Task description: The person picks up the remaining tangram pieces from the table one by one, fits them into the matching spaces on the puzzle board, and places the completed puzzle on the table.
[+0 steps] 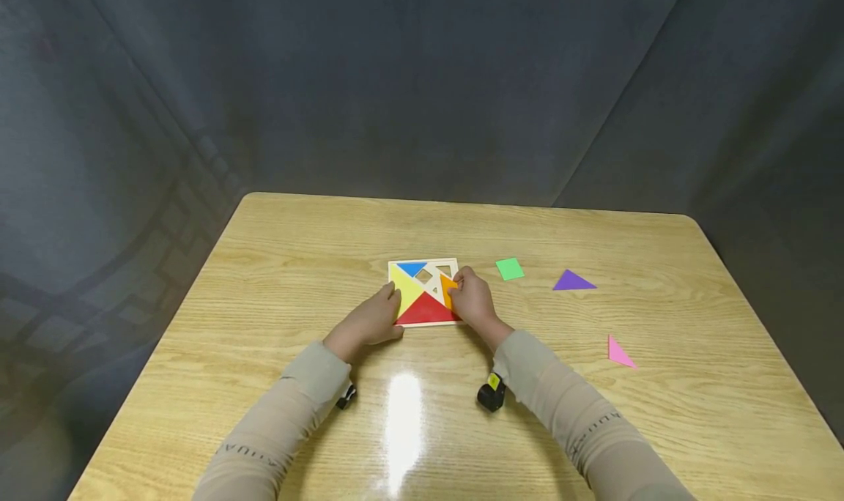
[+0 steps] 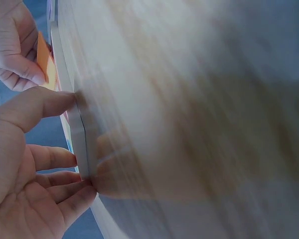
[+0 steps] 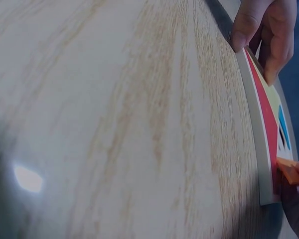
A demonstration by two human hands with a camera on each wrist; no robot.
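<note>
A white tangram tray point(image 1: 433, 273) lies on the table, holding a yellow triangle point(image 1: 404, 287), a red triangle point(image 1: 425, 310) and a blue triangle point(image 1: 412, 268). My left hand point(image 1: 374, 316) grips the tray's near left corner, thumb on the near edge and fingers along the left side. At the tray's right side, my right hand point(image 1: 473, 297) pinches an orange piece point(image 1: 448, 288) between thumb and fingers. In the right wrist view that orange piece point(image 3: 289, 171) is tilted up, one end at the tray beside the red triangle. Fingers partly hide its outline.
Right of the tray lie a green piece point(image 1: 511, 269), a purple triangle point(image 1: 574, 280) and, nearer, a pink triangle point(image 1: 620, 352). Cutouts show in the tray's upper right. Dark curtains point(image 1: 409, 83) stand behind the wooden table point(image 1: 297, 230).
</note>
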